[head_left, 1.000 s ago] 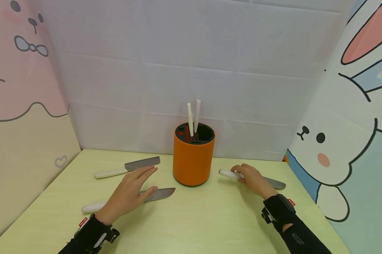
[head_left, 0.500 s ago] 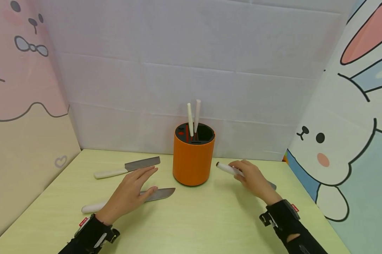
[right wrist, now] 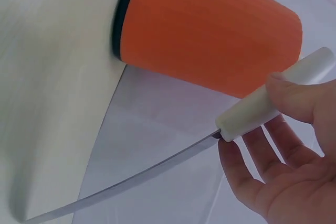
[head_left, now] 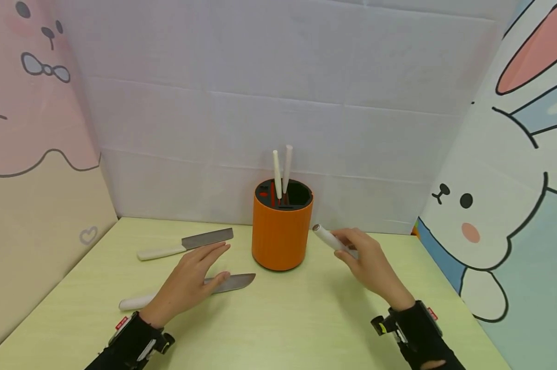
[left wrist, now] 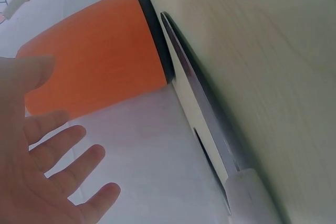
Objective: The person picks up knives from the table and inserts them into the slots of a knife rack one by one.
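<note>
My right hand (head_left: 365,258) pinches the white handle of a knife (head_left: 330,239), lifted off the table just right of the orange knife holder (head_left: 282,234). In the right wrist view the knife's handle (right wrist: 273,103) sits between thumb and fingers, and its thin blade (right wrist: 131,183) slants down toward the table. The head view hides that blade behind the hand. My left hand (head_left: 192,275) lies flat with straight fingers over a second knife (head_left: 234,282), left of the holder. Two white handles (head_left: 281,172) stick up from the holder.
A third knife (head_left: 186,244) with a white handle lies further back on the left of the pale green table (head_left: 278,324). Panels with cartoon animals wall in the left, back and right sides. The holder (left wrist: 100,72) stands close beyond my left fingers.
My right hand has lifted its knife off the table, and the handle end has risen and swung toward the holder. The left hand has stayed in place.
</note>
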A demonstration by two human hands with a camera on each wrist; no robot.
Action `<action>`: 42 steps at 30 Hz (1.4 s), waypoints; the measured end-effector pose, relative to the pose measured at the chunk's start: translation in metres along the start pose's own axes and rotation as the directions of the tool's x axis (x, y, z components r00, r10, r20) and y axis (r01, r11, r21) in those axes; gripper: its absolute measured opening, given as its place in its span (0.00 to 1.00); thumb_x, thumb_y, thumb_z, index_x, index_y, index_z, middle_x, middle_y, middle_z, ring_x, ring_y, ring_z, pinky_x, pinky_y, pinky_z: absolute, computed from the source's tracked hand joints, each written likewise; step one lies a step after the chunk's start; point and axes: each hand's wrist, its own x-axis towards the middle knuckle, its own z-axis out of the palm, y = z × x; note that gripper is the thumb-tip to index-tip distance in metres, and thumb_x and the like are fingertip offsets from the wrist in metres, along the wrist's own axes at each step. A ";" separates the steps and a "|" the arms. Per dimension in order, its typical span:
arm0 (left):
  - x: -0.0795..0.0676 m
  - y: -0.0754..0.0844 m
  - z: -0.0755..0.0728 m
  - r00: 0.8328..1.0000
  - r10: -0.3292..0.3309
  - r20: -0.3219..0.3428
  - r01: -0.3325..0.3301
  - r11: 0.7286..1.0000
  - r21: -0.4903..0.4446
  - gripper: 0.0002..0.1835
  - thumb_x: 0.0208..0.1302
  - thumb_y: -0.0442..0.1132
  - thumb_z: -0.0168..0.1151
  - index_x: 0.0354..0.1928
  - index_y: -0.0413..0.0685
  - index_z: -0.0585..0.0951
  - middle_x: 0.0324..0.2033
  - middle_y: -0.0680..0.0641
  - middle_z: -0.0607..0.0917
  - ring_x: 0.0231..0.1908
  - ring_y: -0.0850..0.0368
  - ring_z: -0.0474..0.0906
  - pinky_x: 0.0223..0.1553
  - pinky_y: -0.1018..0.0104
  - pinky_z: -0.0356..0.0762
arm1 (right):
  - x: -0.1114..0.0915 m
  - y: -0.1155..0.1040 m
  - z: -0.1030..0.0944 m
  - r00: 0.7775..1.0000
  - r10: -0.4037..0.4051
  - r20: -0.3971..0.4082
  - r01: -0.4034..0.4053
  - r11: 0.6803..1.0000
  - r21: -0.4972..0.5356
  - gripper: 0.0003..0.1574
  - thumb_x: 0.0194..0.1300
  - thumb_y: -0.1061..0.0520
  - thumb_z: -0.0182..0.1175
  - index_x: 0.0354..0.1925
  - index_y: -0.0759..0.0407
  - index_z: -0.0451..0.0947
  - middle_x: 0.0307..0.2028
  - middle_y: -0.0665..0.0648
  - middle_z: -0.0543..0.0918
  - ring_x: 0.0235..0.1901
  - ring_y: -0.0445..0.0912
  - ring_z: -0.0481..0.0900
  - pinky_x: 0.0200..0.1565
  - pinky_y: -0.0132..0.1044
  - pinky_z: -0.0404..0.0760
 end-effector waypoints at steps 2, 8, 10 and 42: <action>0.000 0.000 0.000 1.000 0.003 -0.002 -0.003 1.000 0.001 0.34 0.61 0.52 0.65 0.66 0.48 0.69 0.62 0.44 0.71 0.60 0.47 0.67 0.57 0.43 0.67 | 0.001 -0.007 -0.001 1.000 0.014 -0.014 -0.014 1.000 0.028 0.29 0.56 0.67 0.68 0.55 0.52 0.73 0.44 0.49 0.78 0.41 0.42 0.77 0.41 0.43 0.83; 0.000 0.000 0.001 1.000 0.003 -0.005 -0.003 1.000 -0.003 0.34 0.61 0.52 0.65 0.66 0.48 0.69 0.62 0.44 0.71 0.60 0.46 0.67 0.56 0.43 0.67 | 0.004 -0.026 -0.002 0.995 0.075 -0.060 -0.068 0.991 0.114 0.29 0.57 0.66 0.67 0.55 0.51 0.73 0.47 0.49 0.78 0.43 0.42 0.79 0.44 0.42 0.82; 0.000 0.000 0.001 1.000 0.002 -0.006 -0.002 1.000 -0.005 0.34 0.61 0.52 0.66 0.66 0.48 0.69 0.62 0.44 0.71 0.60 0.46 0.67 0.56 0.42 0.67 | 0.005 -0.032 -0.002 0.993 0.089 -0.074 -0.078 0.987 0.140 0.29 0.57 0.66 0.67 0.55 0.50 0.73 0.47 0.48 0.78 0.43 0.42 0.79 0.44 0.43 0.82; 0.001 0.000 0.003 1.000 0.020 -0.019 -0.021 1.000 -0.007 0.34 0.60 0.50 0.66 0.66 0.47 0.69 0.61 0.44 0.72 0.60 0.46 0.67 0.55 0.41 0.67 | 0.032 -0.123 -0.011 0.949 0.238 -0.206 -0.138 0.903 0.407 0.27 0.57 0.71 0.65 0.54 0.66 0.68 0.44 0.61 0.77 0.41 0.49 0.80 0.45 0.40 0.81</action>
